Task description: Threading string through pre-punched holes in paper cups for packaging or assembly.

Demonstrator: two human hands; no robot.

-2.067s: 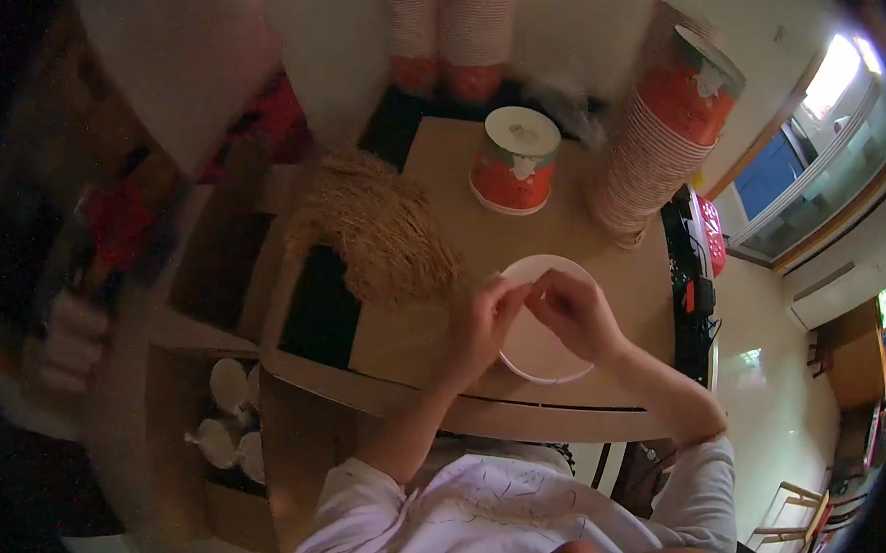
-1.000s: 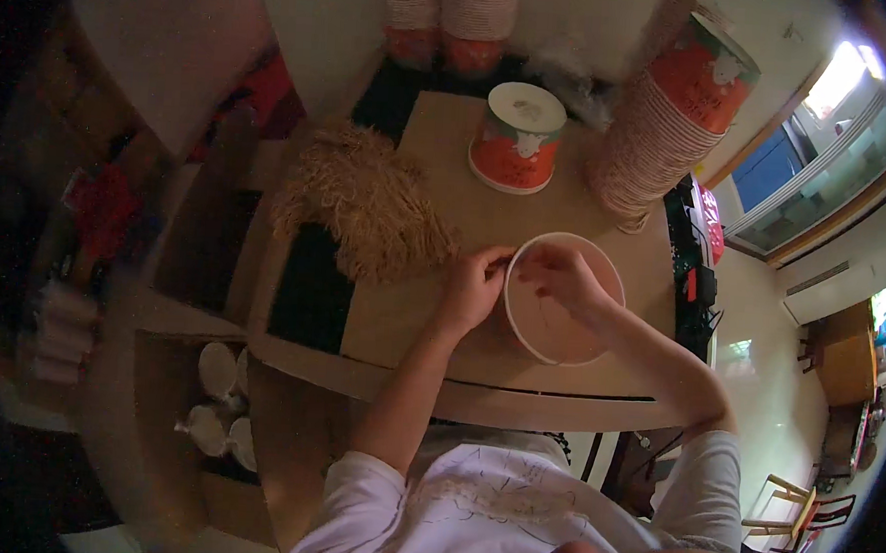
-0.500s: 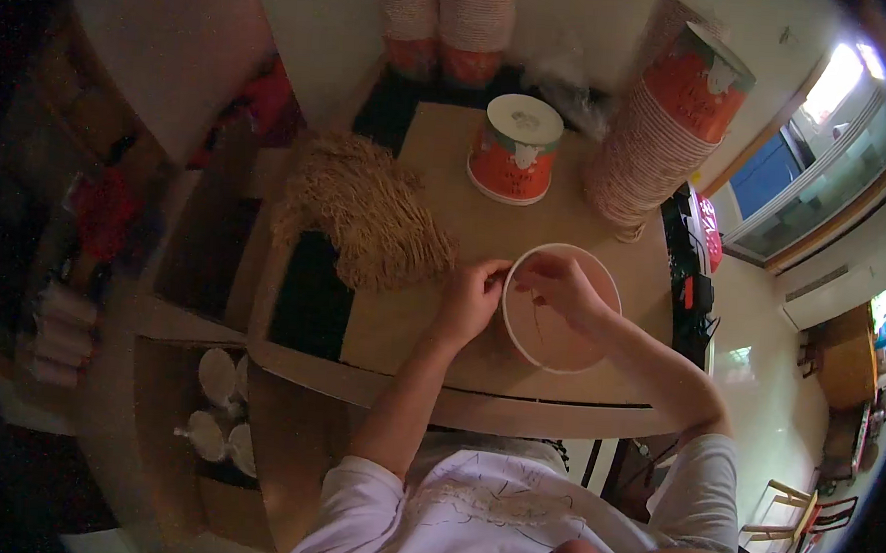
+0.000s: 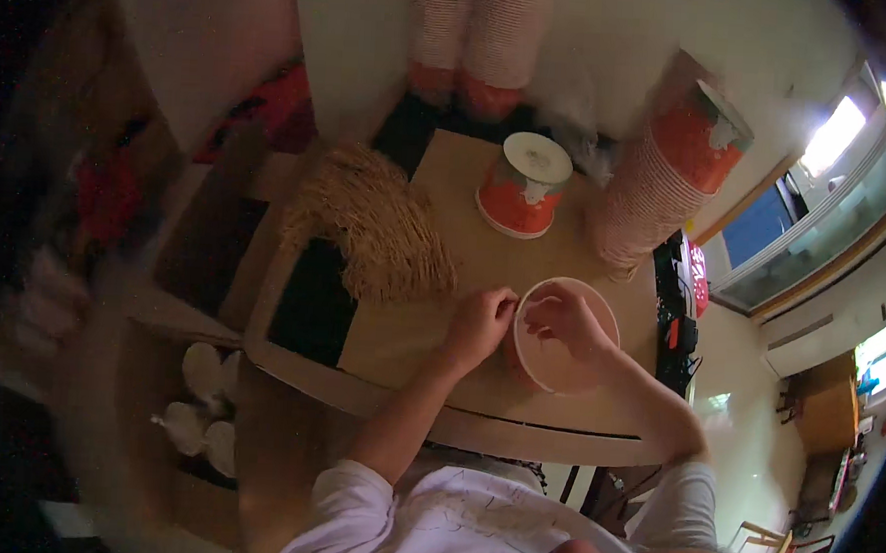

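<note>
A paper tub (image 4: 580, 372) with a white rim stands open side up near the table's front edge. My left hand (image 4: 480, 329) is at the tub's left side with its fingers pinched together against the outside near the rim; what they hold is hidden. Inside the tub's mouth is my right hand (image 4: 566, 318), its fingers curled round a thin brown cord that is hard to make out. A bundle of brown cords (image 4: 375, 228) lies to the left of my hands. Farther back, an orange and green tub (image 4: 520, 205) stands upside down.
A leaning stack of nested tubs (image 4: 659, 178) rises at the back right, beside dark objects on the table's right edge. Two more stacks (image 4: 439, 36) stand behind, near a clear plastic bag (image 4: 571, 133). An open cardboard box (image 4: 166, 492) with white round items is at lower left.
The view has shifted, so the table scene sits lower. My right hand remains inside the tub, its fingers turned slightly; the cord that dangled below it shows less. My left hand stays at the rim.
</note>
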